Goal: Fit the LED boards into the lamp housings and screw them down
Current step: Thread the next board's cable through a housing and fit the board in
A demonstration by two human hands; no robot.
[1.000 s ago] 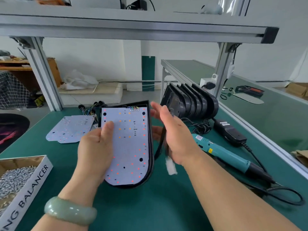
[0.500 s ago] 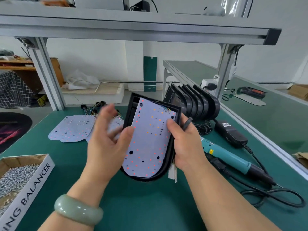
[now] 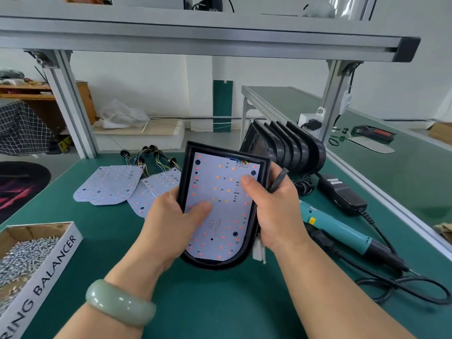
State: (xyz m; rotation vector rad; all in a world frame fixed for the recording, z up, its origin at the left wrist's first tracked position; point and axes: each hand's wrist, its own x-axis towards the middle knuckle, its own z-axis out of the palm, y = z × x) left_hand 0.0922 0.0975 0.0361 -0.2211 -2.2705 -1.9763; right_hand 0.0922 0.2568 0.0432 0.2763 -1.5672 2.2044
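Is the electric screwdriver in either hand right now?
No, the electric screwdriver lies on the mat while the left hand and right hand both grip the lamp housing holding the LED board.

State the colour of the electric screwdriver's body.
The screwdriver is teal, clearest in the head view.

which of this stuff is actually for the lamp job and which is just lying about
For the job: black plastic lamp housing gripped by the left hand and right hand; white LED board seated in it; loose white LED boards; row of black housings; teal electric screwdriver; cardboard box of silver screws.
Lying about: white plastic bag; black-and-orange case on the next bench; wooden desk far left.
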